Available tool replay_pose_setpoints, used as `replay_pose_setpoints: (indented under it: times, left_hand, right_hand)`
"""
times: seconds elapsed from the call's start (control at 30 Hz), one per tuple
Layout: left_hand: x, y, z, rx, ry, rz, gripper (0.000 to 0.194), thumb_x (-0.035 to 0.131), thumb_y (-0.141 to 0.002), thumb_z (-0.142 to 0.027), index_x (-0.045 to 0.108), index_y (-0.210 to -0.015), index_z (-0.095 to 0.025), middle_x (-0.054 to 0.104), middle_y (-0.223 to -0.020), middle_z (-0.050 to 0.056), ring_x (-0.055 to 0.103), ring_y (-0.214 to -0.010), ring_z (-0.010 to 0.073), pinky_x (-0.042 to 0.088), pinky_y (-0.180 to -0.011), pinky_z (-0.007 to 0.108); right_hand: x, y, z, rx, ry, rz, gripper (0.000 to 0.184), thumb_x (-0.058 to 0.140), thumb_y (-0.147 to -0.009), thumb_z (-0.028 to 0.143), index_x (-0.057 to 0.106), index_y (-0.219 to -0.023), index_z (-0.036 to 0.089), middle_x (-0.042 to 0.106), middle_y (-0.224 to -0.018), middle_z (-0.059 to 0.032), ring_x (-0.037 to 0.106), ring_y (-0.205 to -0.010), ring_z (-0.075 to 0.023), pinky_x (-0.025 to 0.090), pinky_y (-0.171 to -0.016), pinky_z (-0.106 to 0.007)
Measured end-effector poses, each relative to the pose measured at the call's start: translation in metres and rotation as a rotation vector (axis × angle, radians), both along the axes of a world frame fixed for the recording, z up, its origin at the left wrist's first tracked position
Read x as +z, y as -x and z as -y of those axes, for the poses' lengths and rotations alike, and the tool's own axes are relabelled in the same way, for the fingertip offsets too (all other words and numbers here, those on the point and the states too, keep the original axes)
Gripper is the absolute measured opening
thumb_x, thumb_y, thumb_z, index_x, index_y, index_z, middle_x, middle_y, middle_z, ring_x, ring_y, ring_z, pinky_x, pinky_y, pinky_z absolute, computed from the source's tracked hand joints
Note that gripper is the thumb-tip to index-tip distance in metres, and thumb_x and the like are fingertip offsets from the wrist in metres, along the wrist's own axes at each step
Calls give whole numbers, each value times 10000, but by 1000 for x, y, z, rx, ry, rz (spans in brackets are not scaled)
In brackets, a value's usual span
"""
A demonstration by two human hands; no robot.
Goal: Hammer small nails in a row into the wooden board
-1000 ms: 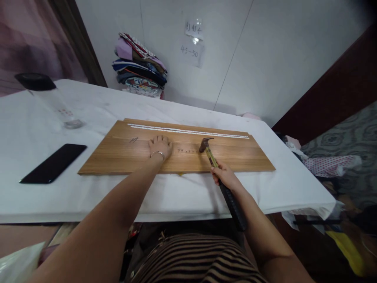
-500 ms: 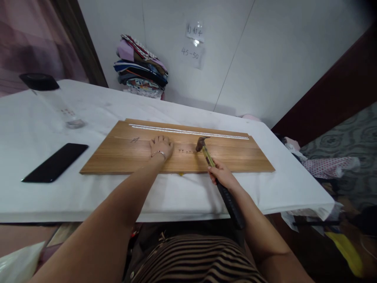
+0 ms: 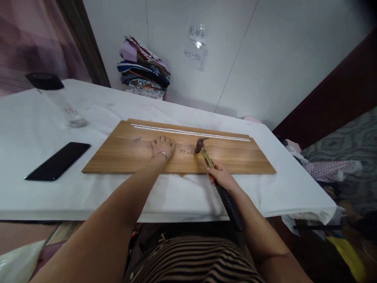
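Observation:
My left hand (image 3: 163,147) lies flat on a long wooden board (image 3: 247,161), fingers spread, with a bracelet at the wrist. A claw hammer (image 3: 208,160) is in my right hand (image 3: 220,175), which wraps round the handle partway up. The hammer's rusty head is low over the middle of the board; whether it touches a nail I cannot tell. Several small nails (image 3: 184,151) stand in a row between my left hand and the hammer head. A little bunch of loose nails (image 3: 136,139) rests on the board left of my left hand.
Two white strips with markings (image 3: 188,133) run along the board's far side. A black phone (image 3: 59,161) and a clear bottle with a black lid (image 3: 63,102) are on the white-covered table (image 3: 176,200) to the left. Folded cloth (image 3: 144,68) is stacked by the wall.
The hammer head has shifted slightly left along the nail row, with my right hand still round the handle. My left hand keeps its place on the board. The view has moved a little.

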State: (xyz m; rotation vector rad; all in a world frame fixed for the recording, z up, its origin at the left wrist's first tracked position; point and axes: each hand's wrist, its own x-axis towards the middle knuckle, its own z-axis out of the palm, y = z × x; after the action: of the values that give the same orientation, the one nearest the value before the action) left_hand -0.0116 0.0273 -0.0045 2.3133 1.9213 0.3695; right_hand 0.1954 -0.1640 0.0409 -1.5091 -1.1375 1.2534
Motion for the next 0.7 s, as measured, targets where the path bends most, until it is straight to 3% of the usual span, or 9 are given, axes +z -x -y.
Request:
replay_pose_setpoints:
  times: [0.27, 0.5, 0.7]
  left_hand:
    - [0, 1, 0, -8, 3, -3, 500, 339, -953, -388, 634, -1280, -150, 560, -1449, 196, 436, -1364, 348, 334, -1096, 531]
    - [0, 1, 0, -4, -9, -12, 499, 330, -953, -374, 629, -1284, -150, 575, -1426, 198, 445, -1352, 344, 330, -1097, 534]
    - [2, 1, 3, -9, -3, -3, 499, 340, -947, -371, 636, -1273, -136, 573, -1424, 206, 451, -1344, 353, 331, -1092, 542]
  right_hand:
    - [4, 5, -1, 46, 7, 2, 471, 617, -714, 388, 536, -1142, 208, 494, -563, 122, 434, -370, -84, 350, -349, -216]
    - [5, 10, -6, 47, -7, 15, 416, 597, -704, 400, 539, -1065, 201, 486, -562, 118, 433, -374, -83, 357, -346, -218]
    - [3, 15, -9, 62, 15, 7, 482, 604, -728, 378, 548, -1173, 203, 502, -578, 114, 437, -374, -83, 352, -347, -217]
